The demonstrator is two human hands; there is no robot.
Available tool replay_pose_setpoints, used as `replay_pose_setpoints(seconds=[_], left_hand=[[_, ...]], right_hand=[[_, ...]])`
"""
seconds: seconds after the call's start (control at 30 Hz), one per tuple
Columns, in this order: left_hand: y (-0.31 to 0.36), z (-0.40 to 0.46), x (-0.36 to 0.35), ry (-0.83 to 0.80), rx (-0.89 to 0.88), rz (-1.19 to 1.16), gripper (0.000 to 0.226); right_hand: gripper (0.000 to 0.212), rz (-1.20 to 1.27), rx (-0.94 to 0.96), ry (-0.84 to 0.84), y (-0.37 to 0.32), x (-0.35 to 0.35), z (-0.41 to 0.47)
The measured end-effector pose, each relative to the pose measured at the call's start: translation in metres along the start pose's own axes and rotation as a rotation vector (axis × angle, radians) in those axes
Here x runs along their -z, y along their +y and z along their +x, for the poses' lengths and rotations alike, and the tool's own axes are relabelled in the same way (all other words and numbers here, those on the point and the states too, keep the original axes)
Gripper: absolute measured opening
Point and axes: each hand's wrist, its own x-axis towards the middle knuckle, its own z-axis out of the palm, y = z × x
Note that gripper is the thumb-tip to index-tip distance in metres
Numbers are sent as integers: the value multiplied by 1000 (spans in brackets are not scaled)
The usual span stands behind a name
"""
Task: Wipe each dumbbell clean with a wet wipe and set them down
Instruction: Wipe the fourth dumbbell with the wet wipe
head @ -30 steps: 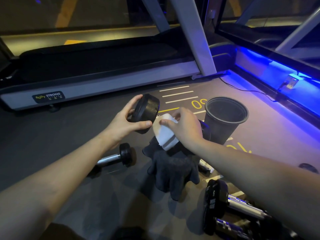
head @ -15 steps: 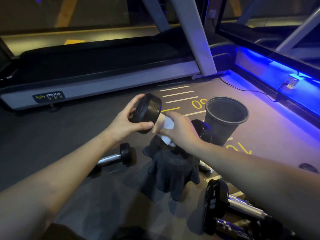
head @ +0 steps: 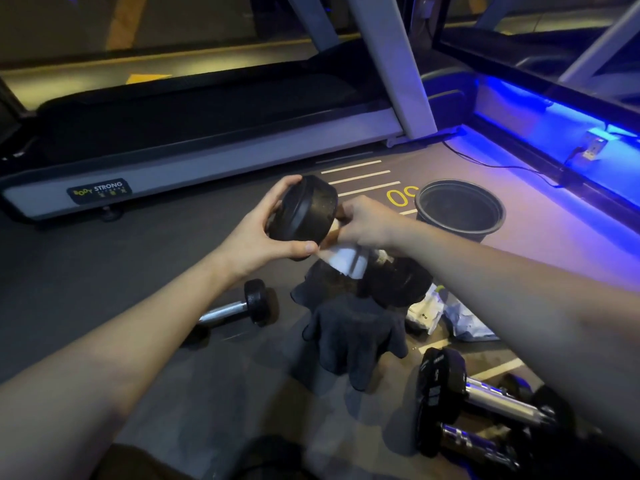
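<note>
Head view: one camera only, looking down over both forearms at a dim gym floor (head: 104, 278).
Left hand (head: 256, 233): fingers and thumb curled round the far-left head of the held dumbbell (head: 304, 209), thumb tip under it, the weight up off the floor.
Right hand (head: 367, 221): closed over the handle with the wet wipe (head: 343, 259) pinched against it, white folds hanging out below the palm; blurred, so the exact finger lay is hard to read.
Other head: the near-right end of that dumbbell (head: 398, 282) hangs low, just above the dark cloth (head: 353, 327).
Step, as I read it: handle being wiped, this one not yet set down.
Waiting on the floor: small dumbbell (head: 239, 306) to the left, a bigger chrome-handled pair (head: 485, 403) near right; whether they are clean I cannot tell.
Risk one: a wet handle and a one-head grip, so the heavy end could slip down onto the cloth or the wipe packet (head: 446, 313) beneath.
Risk two: the wipe's loose tail could snag between head and handle and tear.
Risk three: set down on a tilt, a round head may roll toward the black bin (head: 460, 213).
Edges: treadmill (head: 207, 161) base runs across the far side; blue-lit rail (head: 554, 126) and a cable close off the right.
Open room: bare floor to the left and near-left, well apart from the clutter, looks the safest landing spot.
</note>
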Motion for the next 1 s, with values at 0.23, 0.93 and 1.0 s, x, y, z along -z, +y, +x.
replay_pose_setpoints(seconds=[0.23,0.93,1.0], left_hand=[[-2,-2,-8,105,14,-25,100],[-4,0,-5,100,40,-36,94],[-2,0,-7,99,35,-49,93]], right_hand=[[17,-221,18,482,-2,-57,-31],[8,-229,2,351,-6,-35,-23],[16,-239,18,443,-9,-46,-31]])
